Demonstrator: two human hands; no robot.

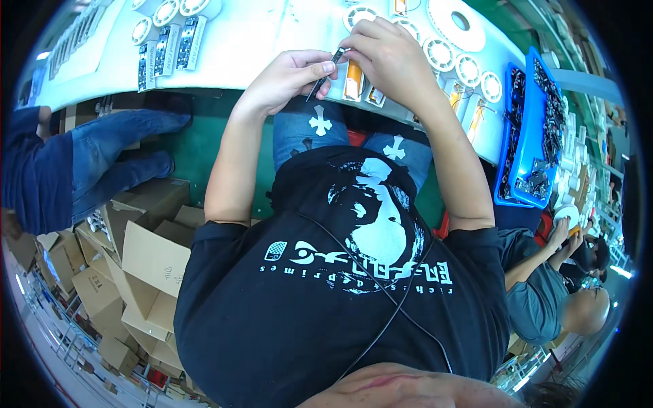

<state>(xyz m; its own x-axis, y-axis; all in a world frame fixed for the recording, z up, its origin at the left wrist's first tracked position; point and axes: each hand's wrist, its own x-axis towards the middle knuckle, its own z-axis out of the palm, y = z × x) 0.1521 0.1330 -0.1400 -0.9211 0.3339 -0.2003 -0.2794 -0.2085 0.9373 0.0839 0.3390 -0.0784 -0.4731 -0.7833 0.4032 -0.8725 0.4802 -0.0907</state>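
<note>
My left hand [294, 78] pinches a slim dark strip [337, 56], likely a small circuit board seen edge-on, between thumb and fingers above the table's near edge. At the strip's upper end, my right hand [391, 58] grips with bent fingertips. Under and beside my right hand lie white handheld fan housings with round heads [439, 54], partly covered by my hand and forearm. An orange battery [353, 80] shows in the handle nearest my fingers.
Fan housings with circuit boards [163, 51] lie at the left on the white table [265, 27]. Blue trays [522, 163] of dark boards stand at the right. Cardboard boxes [153, 255] crowd the floor at left. Co-workers sit on both sides; a black cable [381, 289] crosses my shirt.
</note>
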